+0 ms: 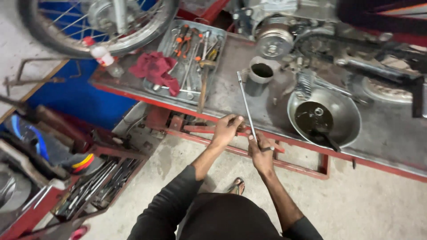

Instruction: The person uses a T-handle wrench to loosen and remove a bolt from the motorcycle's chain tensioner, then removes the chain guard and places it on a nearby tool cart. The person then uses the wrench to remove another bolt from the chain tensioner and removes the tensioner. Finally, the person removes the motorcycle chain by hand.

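My right hand [261,151] grips the near end of a long thin metal rod [246,103] that slants up over the grey workbench [231,66]. My left hand [227,129] pinches the same rod just beside the right hand, fingers closed on its lower part. Both hands hover at the bench's red front edge [191,113]. The rod's far tip reaches toward a metal cup [259,75] near a motorcycle engine [273,40].
A metal tray [167,44] of pliers and wrenches with a red rag [156,69] lies left on the bench. A steel bowl [344,115] of dark oil sits right. A motorcycle wheel [95,24], a plastic bottle [106,57] and a lower tool tray [95,186] stand left.
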